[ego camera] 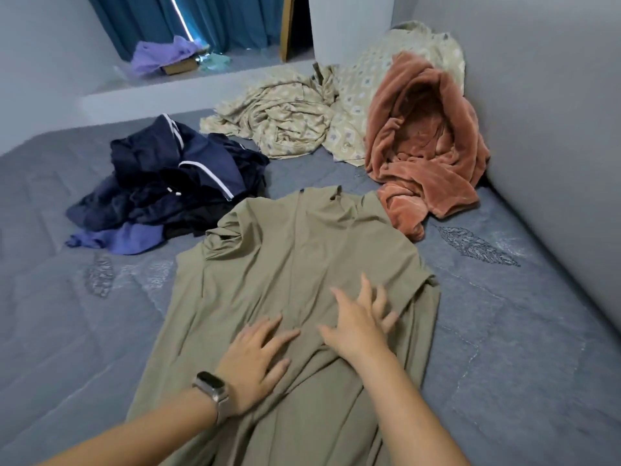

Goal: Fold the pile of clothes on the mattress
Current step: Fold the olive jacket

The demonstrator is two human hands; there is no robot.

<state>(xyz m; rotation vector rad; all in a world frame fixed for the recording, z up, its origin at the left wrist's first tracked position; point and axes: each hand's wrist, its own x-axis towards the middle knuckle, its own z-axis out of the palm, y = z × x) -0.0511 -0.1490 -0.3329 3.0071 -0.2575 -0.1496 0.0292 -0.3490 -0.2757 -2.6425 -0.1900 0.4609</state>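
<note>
A long olive-green lightweight garment [302, 280] lies spread flat on the grey-blue quilted mattress [521, 348], its long axis running from six o'clock, under the person's arms, up to its collar end at twelve o'clock. Both hands rest palm-down on its middle: the left hand [257, 361], with a watch on the wrist, and the right hand [358, 326], just beside it at about one o'clock from it. Each grip is spread, fingers straight and fanned, pressing the cloth and pinching nothing; the fingers look slightly blurred. Wrinkles gather between and below the palms, so this seems to be smoothing ahead of a fold. The right hand is nearer the garment's right edge at three o'clock, where a flap already lies turned over, while the left edge at nine o'clock sits well apart from the left hand. At ten o'clock a heap of dark navy clothes with white piping [171, 183] waits unfolded; at one o'clock lie a rust-pink plush throw [426, 142] and a crumpled beige patterned sheet [285, 116].
</note>
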